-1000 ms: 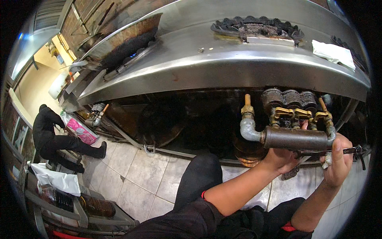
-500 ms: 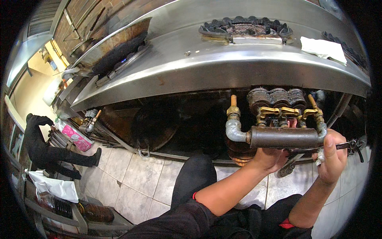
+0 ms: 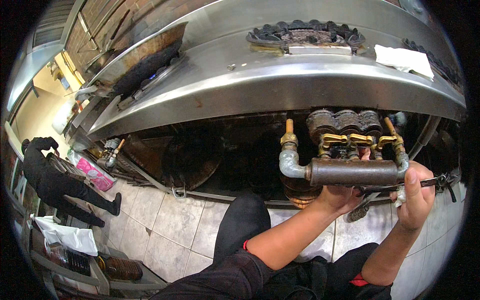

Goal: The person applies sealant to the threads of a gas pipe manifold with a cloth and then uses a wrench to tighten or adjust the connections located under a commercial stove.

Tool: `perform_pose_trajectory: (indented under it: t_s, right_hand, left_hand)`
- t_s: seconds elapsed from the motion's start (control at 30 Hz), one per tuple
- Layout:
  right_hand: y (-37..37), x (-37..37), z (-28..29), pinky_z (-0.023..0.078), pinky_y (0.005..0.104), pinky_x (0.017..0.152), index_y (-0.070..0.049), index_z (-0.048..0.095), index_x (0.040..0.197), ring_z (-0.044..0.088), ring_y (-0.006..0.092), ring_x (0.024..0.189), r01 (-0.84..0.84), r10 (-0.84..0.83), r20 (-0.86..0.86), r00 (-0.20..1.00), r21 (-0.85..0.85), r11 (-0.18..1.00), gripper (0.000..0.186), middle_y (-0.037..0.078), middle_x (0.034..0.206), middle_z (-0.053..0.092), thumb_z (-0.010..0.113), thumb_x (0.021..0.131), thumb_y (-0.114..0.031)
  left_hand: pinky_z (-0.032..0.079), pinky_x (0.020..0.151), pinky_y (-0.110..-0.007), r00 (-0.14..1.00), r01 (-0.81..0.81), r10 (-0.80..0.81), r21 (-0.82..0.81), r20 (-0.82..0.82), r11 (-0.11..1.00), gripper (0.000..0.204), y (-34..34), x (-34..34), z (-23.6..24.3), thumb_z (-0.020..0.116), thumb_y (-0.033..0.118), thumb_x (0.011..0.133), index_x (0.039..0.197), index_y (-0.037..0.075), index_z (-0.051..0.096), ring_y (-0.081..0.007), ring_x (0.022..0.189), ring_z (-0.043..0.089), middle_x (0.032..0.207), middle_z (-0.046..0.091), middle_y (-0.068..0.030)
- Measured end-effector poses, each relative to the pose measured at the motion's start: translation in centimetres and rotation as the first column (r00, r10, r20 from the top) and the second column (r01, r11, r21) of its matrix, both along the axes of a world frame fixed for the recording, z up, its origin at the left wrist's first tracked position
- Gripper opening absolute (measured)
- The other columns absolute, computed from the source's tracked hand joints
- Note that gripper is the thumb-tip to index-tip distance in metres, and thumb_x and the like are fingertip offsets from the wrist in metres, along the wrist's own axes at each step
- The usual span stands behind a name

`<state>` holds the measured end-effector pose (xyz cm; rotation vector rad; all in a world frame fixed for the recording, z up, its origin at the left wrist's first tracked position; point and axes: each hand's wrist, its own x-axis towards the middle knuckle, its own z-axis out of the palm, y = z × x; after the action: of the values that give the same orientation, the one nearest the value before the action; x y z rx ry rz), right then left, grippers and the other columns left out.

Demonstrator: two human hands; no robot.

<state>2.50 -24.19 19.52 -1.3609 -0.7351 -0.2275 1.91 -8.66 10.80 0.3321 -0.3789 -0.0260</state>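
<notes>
In front of me is a gas manifold, a thick dark pipe (image 3: 345, 172) with several brass valves (image 3: 360, 140) on top and a grey elbow (image 3: 290, 165) at its left end. My left hand (image 3: 342, 198) reaches under the pipe and wraps behind it; a fingertip shows above, between the valves. At the pipe's right end, my right hand (image 3: 416, 197) is closed around a long dark metal tool (image 3: 441, 181), thumb pointing up. Its exact kind is unclear. A bit of crumpled white material (image 3: 400, 196) shows beside those fingers. Blackened round burner parts (image 3: 344, 122) sit behind the valves.
A steel stove top (image 3: 210, 75) overhangs the manifold, with a burner ring (image 3: 306, 36) and white cloth (image 3: 404, 60) on it. A large wok (image 3: 140, 60) stands at left. A person in black (image 3: 60, 180) stands far left, near a rack (image 3: 95, 280) holding bottles.
At far left, the person in black has shifted and stands more upright. My hands stay on the pipe and tool with hardly any movement; the view shifts slightly.
</notes>
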Motion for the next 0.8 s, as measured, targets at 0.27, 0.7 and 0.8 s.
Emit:
perform_pose_trajectory:
  t_s: [0.27,0.7,0.8]
  right_hand:
    - [-0.2,0.2,-0.3,0.042,0.0267,0.057,0.002,0.060,0.089,0.053,0.0136,0.063,-0.038,0.039,-0.024,0.999,0.018,0.999,0.023,0.013,0.083,0.061,0.059,0.091,-0.021]
    - [-0.5,0.7,-1.2,0.042,0.0241,0.049,0.001,0.061,0.098,0.053,0.0116,0.057,0.057,-0.058,0.069,0.996,0.016,0.998,0.025,0.013,0.085,0.062,0.058,0.093,-0.024]
    - [-0.3,0.5,-1.2,0.042,0.0235,0.049,0.001,0.061,0.099,0.053,0.0112,0.057,0.024,-0.024,-0.002,1.000,0.034,0.999,0.025,0.011,0.083,0.062,0.057,0.094,-0.023]
  left_hand:
    - [0.050,0.088,-0.043,0.996,-0.076,0.069,0.144,0.051,0.987,0.047,0.2,0.8,-0.5,0.052,0.053,0.091,0.124,0.018,0.051,-0.0201,0.102,0.062,0.114,0.061,-0.0050]
    - [0.041,0.094,-0.033,0.973,-0.132,0.112,0.088,0.203,0.987,0.045,0.4,-0.1,-0.9,0.058,0.034,0.094,0.133,0.013,0.049,-0.0111,0.120,0.048,0.136,0.050,0.0009]
    - [0.042,0.097,-0.036,0.992,-0.104,0.102,0.019,0.077,0.994,0.041,-0.1,0.2,-0.5,0.062,0.042,0.089,0.122,0.018,0.056,-0.0121,0.108,0.057,0.114,0.061,0.0026]
